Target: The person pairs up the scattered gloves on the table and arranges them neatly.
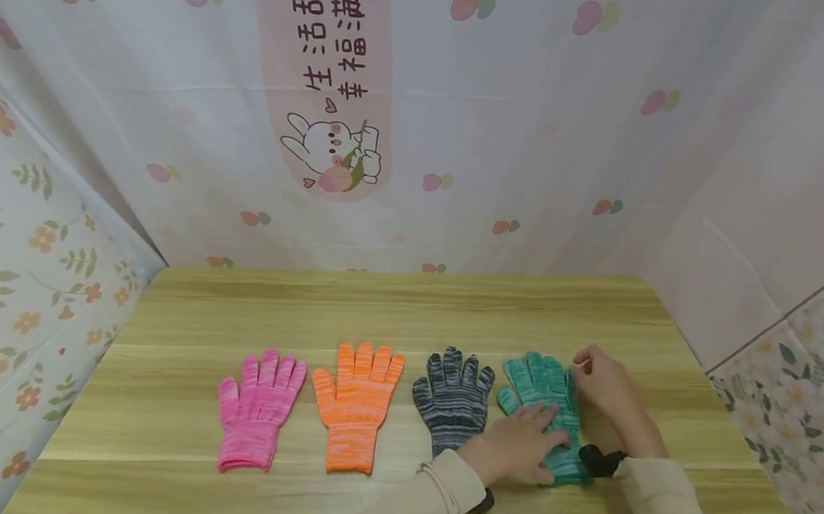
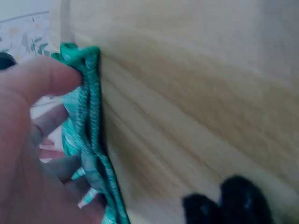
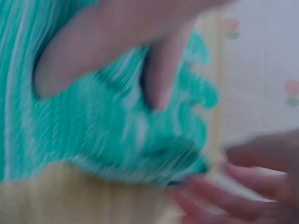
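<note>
A green-and-white knitted glove (image 1: 536, 381) lies flat, fingers pointing away from me, last on the right in a row of gloves. Across its palm and cuff rests my left hand (image 1: 522, 443), fingers spread. The left wrist view shows the thumb (image 2: 56, 77) close by the glove's folded cuff edge (image 2: 96, 107). At the glove's little finger, my right hand (image 1: 608, 388) pinches near the tip with bent fingers. From the right wrist, the right hand (image 3: 247, 186) is blurred beside that glove finger, and left-hand fingers (image 3: 70, 60) press into the knit.
To the left lie a dark grey glove (image 1: 453, 399), an orange glove (image 1: 357, 402) and a pink glove (image 1: 259, 408), all on the wood-grain table (image 1: 163, 398). A printed curtain (image 1: 485, 131) hangs behind, and a floral cloth (image 1: 16, 291) covers the left side.
</note>
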The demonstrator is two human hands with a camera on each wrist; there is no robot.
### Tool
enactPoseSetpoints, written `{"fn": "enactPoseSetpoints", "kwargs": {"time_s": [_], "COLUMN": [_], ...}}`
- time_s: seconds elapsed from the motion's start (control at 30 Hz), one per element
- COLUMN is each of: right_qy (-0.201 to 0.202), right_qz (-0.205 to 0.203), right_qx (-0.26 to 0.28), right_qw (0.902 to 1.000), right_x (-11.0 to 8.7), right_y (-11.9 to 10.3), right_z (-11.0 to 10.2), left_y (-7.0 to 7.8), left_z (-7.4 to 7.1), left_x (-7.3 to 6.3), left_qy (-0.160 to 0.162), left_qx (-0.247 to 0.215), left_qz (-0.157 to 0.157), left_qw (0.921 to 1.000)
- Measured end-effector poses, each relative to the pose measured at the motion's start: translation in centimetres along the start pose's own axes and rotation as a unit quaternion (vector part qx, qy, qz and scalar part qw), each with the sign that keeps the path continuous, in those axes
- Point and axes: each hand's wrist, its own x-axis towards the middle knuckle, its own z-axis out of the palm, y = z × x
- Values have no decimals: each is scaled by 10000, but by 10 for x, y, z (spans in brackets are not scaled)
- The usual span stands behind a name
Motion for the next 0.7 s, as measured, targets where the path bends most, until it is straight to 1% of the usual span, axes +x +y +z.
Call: {"fn": "enactPoseSetpoints", "kwargs": {"time_s": [0.07,0.13,0.23,0.33,0.43,0.5,0.57,0.63,0.7], "right_qy": [-450,-727,-773,-728,-660,-594,-533,-498,-481], "right_qz": [-33,-29,61,178,189,166,138,112,79], "right_qx": [-189,-409,-713,-986,-1224,-1366,-1462,-1492,-1502], "right_qw": [9988,9965,9944,9923,9901,9887,9877,9875,9875], "right_x": [-2,-3,-4,-4,-4,-4,-4,-3,-3], "right_y": [-7,-11,-11,-7,-2,1,3,5,7], "right_z": [0,1,4,7,9,9,10,9,9], "left_y": [-3,-5,-4,1,5,5,3,-1,-7], "left_z": [0,1,2,4,6,8,9,10,12], "left_x": [2,4,6,6,-1,-10,-23,-41,-63], "left_qy": [41,124,225,372,576,717,840,995,1098], "left_qx": [-143,-222,-240,89,400,410,261,84,-108], "left_qz": [78,139,118,42,16,84,228,473,703], "left_qw": [9999,9996,9994,9993,9975,9965,9959,9939,9914]}}
